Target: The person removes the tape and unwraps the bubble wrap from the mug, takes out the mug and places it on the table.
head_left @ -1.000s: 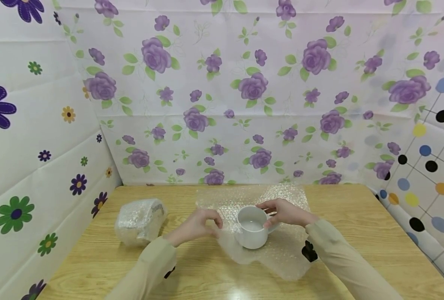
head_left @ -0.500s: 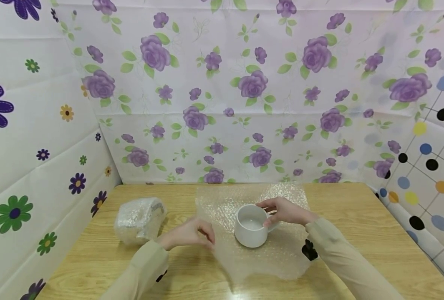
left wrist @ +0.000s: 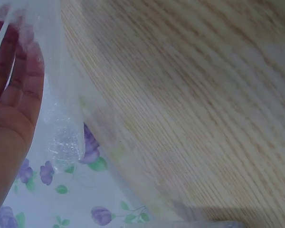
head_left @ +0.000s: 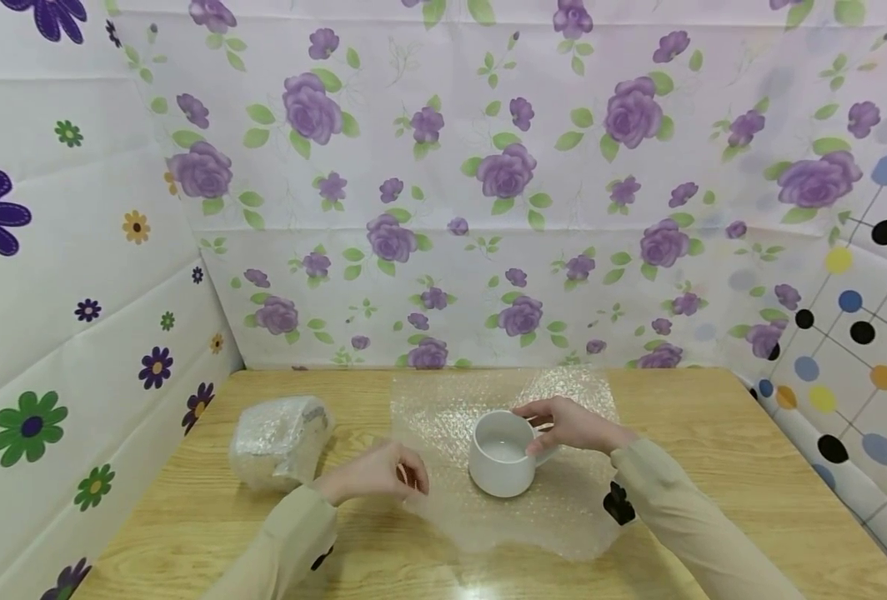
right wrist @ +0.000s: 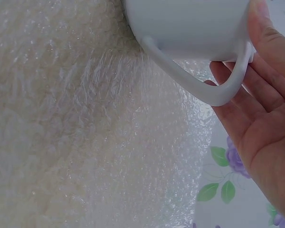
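Note:
A white mug [head_left: 502,477] stands upright on a sheet of bubble wrap [head_left: 432,412] in the middle of the table. My right hand [head_left: 574,425] grips the mug at its handle side, thumb at the rim. In the right wrist view, the handle [right wrist: 199,90] loops in front of my fingers [right wrist: 263,85]. Left of the mug, my left hand [head_left: 379,475] pinches the sheet's near left edge. From the left wrist, the clear film [left wrist: 59,80] partly veils those fingertips.
A bundle wrapped in bubble wrap [head_left: 278,442] sits on the wooden table [head_left: 188,517] at the left, close to my left forearm. A flowered cloth [head_left: 443,283] hangs behind the table's far edge, with patterned cloths at both sides.
My left hand has moved left and down from beside the mug, drawing the bubble wrap's edge away from it. The mug and my right hand have stayed in place.

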